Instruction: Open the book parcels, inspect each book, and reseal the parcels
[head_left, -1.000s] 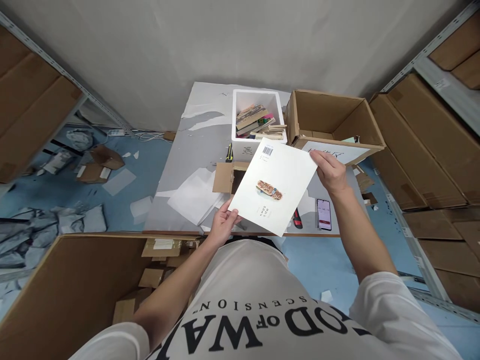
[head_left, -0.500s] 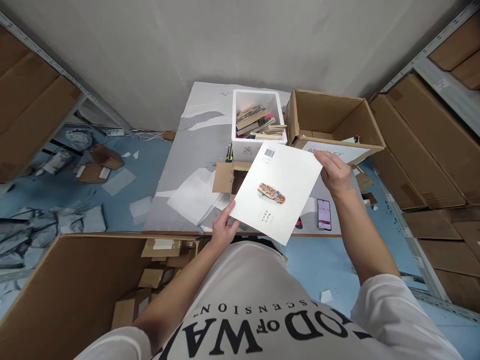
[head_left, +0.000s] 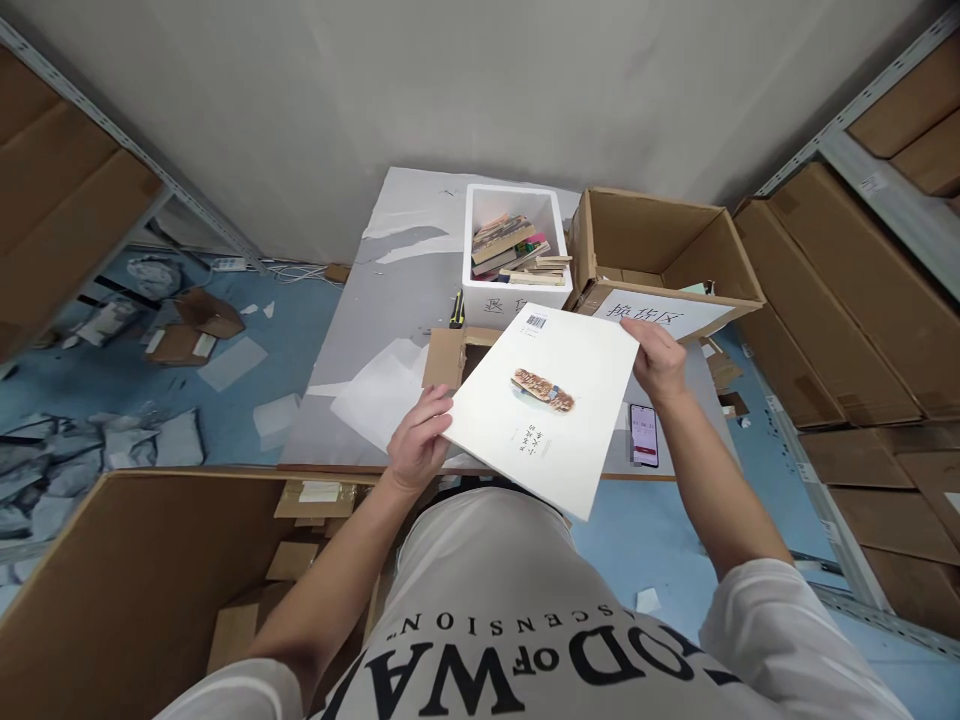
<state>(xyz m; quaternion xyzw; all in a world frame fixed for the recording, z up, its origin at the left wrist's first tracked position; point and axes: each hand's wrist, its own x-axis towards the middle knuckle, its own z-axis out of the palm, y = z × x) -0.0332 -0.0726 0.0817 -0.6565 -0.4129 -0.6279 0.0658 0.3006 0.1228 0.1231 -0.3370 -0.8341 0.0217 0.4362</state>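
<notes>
A thin white book [head_left: 559, 440] with a barcode and a small brown drawing on its cover is held tilted above the table's front edge. My left hand [head_left: 420, 437] is closed on its left edge, and my right hand [head_left: 655, 358] pinches its upper right corner. Partly hidden behind the book is a small opened cardboard box [head_left: 445, 358]. Just beyond stands a white foam box [head_left: 517, 298] with several books inside. Next to that, a large open carton [head_left: 667, 235] carries a handwritten paper label.
On the grey-topped table [head_left: 390, 230] lie white paper sheets [head_left: 382, 395], a yellow-black cutter [head_left: 457, 309] and a phone [head_left: 643, 436]. A big carton [head_left: 150, 570] holding smaller boxes stands at lower left. Shelves with cartons [head_left: 847, 300] flank the right; grey bags [head_left: 142, 450] lie on the left floor.
The book has tilted and come slightly nearer to me, its spine edge now showing. My left hand has shifted left along its edge; the right hand has lowered slightly.
</notes>
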